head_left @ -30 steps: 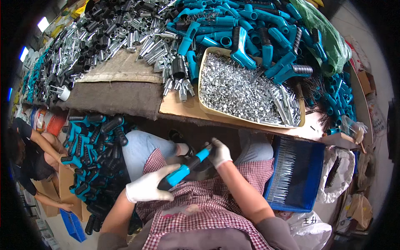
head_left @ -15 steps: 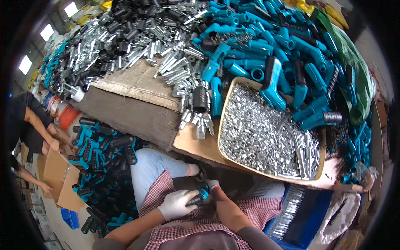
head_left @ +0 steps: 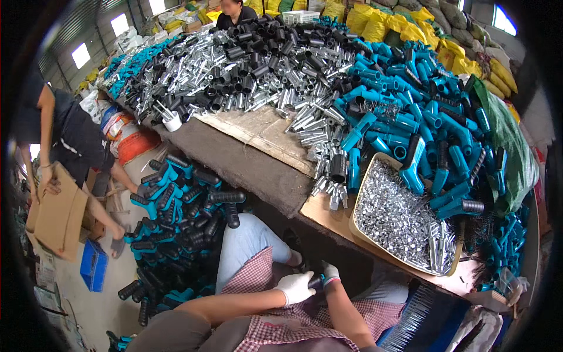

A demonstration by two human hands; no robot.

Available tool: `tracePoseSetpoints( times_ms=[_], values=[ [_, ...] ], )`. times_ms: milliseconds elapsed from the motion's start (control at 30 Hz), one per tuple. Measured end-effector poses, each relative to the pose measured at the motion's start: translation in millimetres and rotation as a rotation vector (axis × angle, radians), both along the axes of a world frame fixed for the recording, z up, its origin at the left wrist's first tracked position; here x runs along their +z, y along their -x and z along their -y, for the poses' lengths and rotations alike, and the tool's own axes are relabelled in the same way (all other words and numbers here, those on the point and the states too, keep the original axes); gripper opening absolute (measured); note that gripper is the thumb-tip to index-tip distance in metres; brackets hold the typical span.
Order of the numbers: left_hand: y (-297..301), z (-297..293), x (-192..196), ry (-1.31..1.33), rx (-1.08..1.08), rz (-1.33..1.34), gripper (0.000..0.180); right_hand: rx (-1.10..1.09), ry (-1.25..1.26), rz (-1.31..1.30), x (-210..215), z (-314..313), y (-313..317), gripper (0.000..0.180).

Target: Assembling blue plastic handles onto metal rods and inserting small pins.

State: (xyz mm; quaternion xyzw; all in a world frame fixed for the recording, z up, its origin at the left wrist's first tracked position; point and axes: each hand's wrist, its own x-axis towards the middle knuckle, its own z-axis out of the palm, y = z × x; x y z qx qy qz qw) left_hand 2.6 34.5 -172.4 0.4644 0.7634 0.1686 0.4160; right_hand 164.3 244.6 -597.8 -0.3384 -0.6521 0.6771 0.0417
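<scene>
Above my lap, my left hand (head_left: 295, 287) in a white glove grips a tool handle (head_left: 316, 282) with a black ribbed grip and a teal part. Close against its teal end is my right hand (head_left: 331, 272), also gloved, with the fingers curled. What lies inside those right fingers is hidden. A heap of similar black and teal handles (head_left: 176, 234) lies on the floor to my left. On the bench ahead, a shallow cream tray (head_left: 355, 227) holds many small shiny metal pieces and some longer pins.
Teal housings (head_left: 410, 117), metal tubes (head_left: 199, 70) and black sleeves pile up on the bench (head_left: 234, 158). A blue tray (head_left: 425, 317) of metal rods lies at my right. One person (head_left: 64, 123) holds a cardboard box (head_left: 58, 214) at the left; another person (head_left: 234, 13) is behind the pile.
My view has swung up and left, bringing a person behind the pile into sight. My hands stay together at the handle. The cardboard box at the left now appears turned and more flattened.
</scene>
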Motion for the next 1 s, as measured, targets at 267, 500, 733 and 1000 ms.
tracePoseSetpoints(
  times_ms=[267, 500, 733, 1000],
  values=[
    [7, 26, -54, -0.101, 0.08, -0.152, 0.026, -0.336, 0.108, 0.025, 367, 124, 106, 0.029],
    [11, 12, -42, -0.11, 0.113, -0.171, 0.031, -0.353, -0.11, 0.133, 330, 110, 112, 0.021],
    [2, 12, -65, -0.154, 0.121, -0.179, 0.026, -0.421, -0.279, 0.138, 295, 116, 113, 0.023],
    [20, 17, -8, -0.091, 0.088, -0.111, 0.023, -0.147, -0.101, -0.067, 312, 96, 101, 0.022]
  ],
)
